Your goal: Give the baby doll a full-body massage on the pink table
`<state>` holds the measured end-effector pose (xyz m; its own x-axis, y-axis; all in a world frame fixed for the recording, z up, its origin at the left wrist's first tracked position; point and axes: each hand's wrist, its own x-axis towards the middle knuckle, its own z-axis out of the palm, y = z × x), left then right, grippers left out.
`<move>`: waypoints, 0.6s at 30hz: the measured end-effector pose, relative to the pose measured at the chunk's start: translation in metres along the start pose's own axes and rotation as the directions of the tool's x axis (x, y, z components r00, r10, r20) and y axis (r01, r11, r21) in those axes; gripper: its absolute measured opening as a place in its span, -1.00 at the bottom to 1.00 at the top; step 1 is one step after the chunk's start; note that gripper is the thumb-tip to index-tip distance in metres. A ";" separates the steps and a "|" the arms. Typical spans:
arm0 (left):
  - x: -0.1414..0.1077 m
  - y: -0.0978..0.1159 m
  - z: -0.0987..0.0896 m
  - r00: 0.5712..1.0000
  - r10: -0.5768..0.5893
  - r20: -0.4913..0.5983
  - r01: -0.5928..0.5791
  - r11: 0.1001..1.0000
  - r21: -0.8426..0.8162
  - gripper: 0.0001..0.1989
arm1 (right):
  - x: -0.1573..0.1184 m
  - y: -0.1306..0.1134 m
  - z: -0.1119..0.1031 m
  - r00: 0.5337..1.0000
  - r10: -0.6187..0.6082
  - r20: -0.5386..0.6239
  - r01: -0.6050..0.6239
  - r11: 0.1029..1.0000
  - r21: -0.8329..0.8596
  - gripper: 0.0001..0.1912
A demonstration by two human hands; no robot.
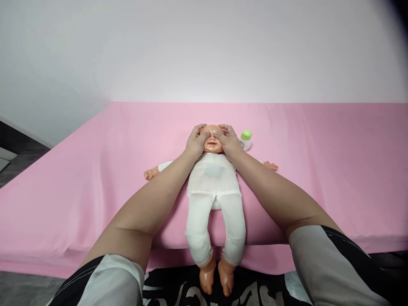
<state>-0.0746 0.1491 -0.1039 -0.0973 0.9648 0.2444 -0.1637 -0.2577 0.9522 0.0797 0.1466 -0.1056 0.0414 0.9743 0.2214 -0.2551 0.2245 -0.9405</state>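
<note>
A baby doll in a white cloth top and trousers lies on its back, its feet hanging past the near edge of the pink-covered table. On one side of its head is my left hand, fingers curved round the head and thumb across one eye. My right hand mirrors it on the other side, with its thumb over the other eye. The doll's mouth and chin show between my palms. Just right of my right hand stands a small clear bottle with a green cap, partly hidden by my wrist.
A pink sheet covers the wide table and hangs over its front edge. Behind it rises a pale wall. Dark floor shows at the far left. The doll's arms stretch out sideways beneath my forearms.
</note>
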 end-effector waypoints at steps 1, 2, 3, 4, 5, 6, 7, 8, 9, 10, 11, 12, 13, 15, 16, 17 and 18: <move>0.000 0.000 0.000 1.000 -0.007 -0.001 0.007 1.000 -0.007 -0.53 | 0.000 0.001 0.000 1.000 -0.002 0.000 0.002 1.000 0.008 -0.32; 0.000 0.000 0.000 1.000 -0.018 0.000 0.018 1.000 -0.018 -0.54 | 0.001 0.001 0.000 1.000 -0.004 0.002 0.004 1.000 0.019 -0.34; 0.000 0.000 0.001 1.000 -0.031 0.003 0.031 0.999 -0.032 -0.54 | 0.001 0.001 0.000 1.000 -0.006 0.004 0.006 0.999 0.034 -0.36; 0.000 0.001 0.001 0.999 -0.044 0.008 0.044 0.998 -0.048 -0.54 | 0.001 0.001 0.000 1.000 -0.008 0.007 0.007 0.999 0.051 -0.38; 0.000 0.001 0.001 0.998 -0.054 0.014 0.055 0.997 -0.062 -0.54 | 0.001 0.000 -0.001 1.000 -0.009 0.015 0.008 0.998 0.070 -0.40; 0.000 0.001 0.001 0.998 -0.061 0.018 0.062 0.995 -0.072 -0.54 | 0.001 0.000 -0.001 1.000 -0.007 0.025 0.004 0.996 0.090 -0.41; 0.000 0.002 0.001 0.998 -0.064 0.018 0.065 0.995 -0.078 -0.54 | 0.001 -0.001 -0.002 0.999 -0.001 0.038 -0.003 0.994 0.108 -0.42; 0.000 0.002 0.001 0.998 -0.067 0.016 0.068 0.994 -0.082 -0.54 | 0.001 -0.001 -0.002 0.999 0.006 0.047 -0.011 0.993 0.120 -0.43; 0.000 0.003 0.001 0.998 -0.069 0.010 0.070 0.994 -0.085 -0.55 | 0.002 -0.001 -0.002 0.999 0.013 0.053 -0.020 0.992 0.125 -0.44; 0.000 0.003 0.002 0.997 -0.072 0.003 0.072 0.994 -0.087 -0.55 | 0.002 -0.001 -0.003 0.998 0.018 0.055 -0.025 0.992 0.122 -0.44; 0.000 0.003 0.002 0.997 -0.076 -0.001 0.076 0.993 -0.090 -0.56 | 0.002 -0.001 -0.003 0.998 0.019 0.054 -0.025 0.993 0.114 -0.45; 0.000 0.004 0.002 0.997 -0.078 -0.001 0.078 0.993 -0.092 -0.56 | 0.002 -0.001 -0.003 0.999 0.017 0.052 -0.022 0.994 0.105 -0.45; 0.000 0.004 0.001 0.997 -0.078 0.005 0.078 0.992 -0.094 -0.56 | 0.001 0.000 -0.003 0.999 0.012 0.050 -0.016 0.995 0.094 -0.44; -0.002 0.004 0.001 0.997 -0.070 0.026 0.072 0.992 -0.106 -0.52 | -0.002 -0.001 -0.003 0.999 -0.015 0.044 0.012 0.998 0.064 -0.39; -0.002 0.004 0.001 0.997 -0.062 0.035 0.065 0.992 -0.111 -0.50 | -0.004 -0.001 -0.002 0.999 -0.037 0.039 0.036 0.999 0.036 -0.36; -0.003 0.004 0.000 0.998 -0.045 0.037 0.049 0.994 -0.100 -0.48 | -0.006 -0.002 -0.002 0.998 -0.061 0.035 0.061 0.998 -0.001 -0.32; -0.003 0.004 0.000 0.999 -0.022 0.028 0.024 0.997 -0.073 -0.46 | -0.007 -0.002 -0.002 0.996 -0.086 0.031 0.087 0.995 -0.042 -0.29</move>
<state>-0.0751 0.1449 -0.1007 -0.0659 0.9714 0.2283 -0.2370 -0.2375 0.9420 0.0823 0.1391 -0.1057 0.0331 0.9504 0.3092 -0.2098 0.3091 -0.9276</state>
